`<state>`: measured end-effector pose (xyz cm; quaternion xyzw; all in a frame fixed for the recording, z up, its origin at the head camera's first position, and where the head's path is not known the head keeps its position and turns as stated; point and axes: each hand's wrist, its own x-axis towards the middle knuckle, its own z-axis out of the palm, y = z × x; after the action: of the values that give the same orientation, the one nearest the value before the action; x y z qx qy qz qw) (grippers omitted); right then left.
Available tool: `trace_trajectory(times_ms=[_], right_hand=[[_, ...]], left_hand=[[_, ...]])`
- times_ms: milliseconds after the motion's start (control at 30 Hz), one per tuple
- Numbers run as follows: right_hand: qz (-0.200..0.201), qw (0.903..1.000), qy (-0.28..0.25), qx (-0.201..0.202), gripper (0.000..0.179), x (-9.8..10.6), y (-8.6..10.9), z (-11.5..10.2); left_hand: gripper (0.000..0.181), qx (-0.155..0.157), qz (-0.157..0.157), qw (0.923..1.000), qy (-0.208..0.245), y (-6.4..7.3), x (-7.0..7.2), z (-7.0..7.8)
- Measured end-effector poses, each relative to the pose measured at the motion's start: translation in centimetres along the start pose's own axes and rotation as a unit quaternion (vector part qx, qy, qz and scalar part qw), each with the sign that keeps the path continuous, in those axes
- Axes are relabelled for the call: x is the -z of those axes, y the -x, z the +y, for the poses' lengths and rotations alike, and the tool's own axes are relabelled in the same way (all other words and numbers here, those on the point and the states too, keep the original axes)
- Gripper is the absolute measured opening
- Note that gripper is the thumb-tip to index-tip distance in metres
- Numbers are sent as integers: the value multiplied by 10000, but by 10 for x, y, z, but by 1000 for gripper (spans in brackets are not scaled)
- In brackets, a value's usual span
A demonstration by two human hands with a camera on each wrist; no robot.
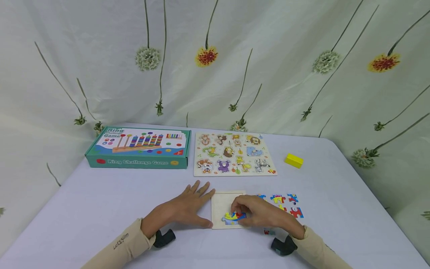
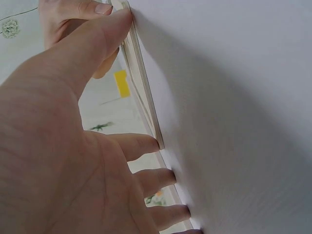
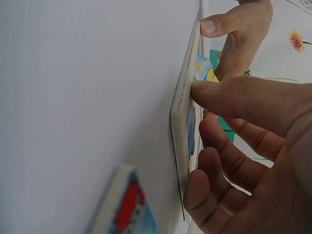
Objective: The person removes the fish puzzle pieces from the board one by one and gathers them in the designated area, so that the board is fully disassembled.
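Note:
A square wooden puzzle board [image 1: 228, 200] lies on the table between the hands. Joined blue, yellow and red puzzle pieces [image 1: 231, 220] sit in its lower part. My left hand [image 1: 189, 205] is spread flat, thumb and index fingertip at the board's left edge. Over the lower right of the board, my right hand [image 1: 260, 211] has bent fingers and pinches a jigsaw piece [image 3: 191, 131] with blue and red on it; the hand partly covers this piece. The right thumb [image 3: 214, 95] lies at the board's near edge in the right wrist view.
Loose jigsaw pieces [image 1: 296, 212] lie right of the board, some behind the right arm. Farther back are a green Ring Challenge Game box [image 1: 137, 163], an animal peg puzzle [image 1: 215, 150] and a yellow block [image 1: 293, 160]. A flowered cloth [image 1: 285, 93] hangs behind the table.

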<state>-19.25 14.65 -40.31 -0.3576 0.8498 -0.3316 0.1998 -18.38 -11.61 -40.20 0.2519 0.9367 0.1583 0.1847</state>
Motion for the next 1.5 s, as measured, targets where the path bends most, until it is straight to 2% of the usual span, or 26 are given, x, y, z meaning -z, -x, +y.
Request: trace_trajectory(times_ms=[933, 1500], right_hand=[[25, 9999, 60, -149, 21, 0, 0, -2], [120, 9998, 132, -18, 20, 1, 1, 1]], left_hand=[[97, -5, 7, 10000, -52, 0, 0, 0], [96, -13, 8, 10000, -36, -1, 0, 0]])
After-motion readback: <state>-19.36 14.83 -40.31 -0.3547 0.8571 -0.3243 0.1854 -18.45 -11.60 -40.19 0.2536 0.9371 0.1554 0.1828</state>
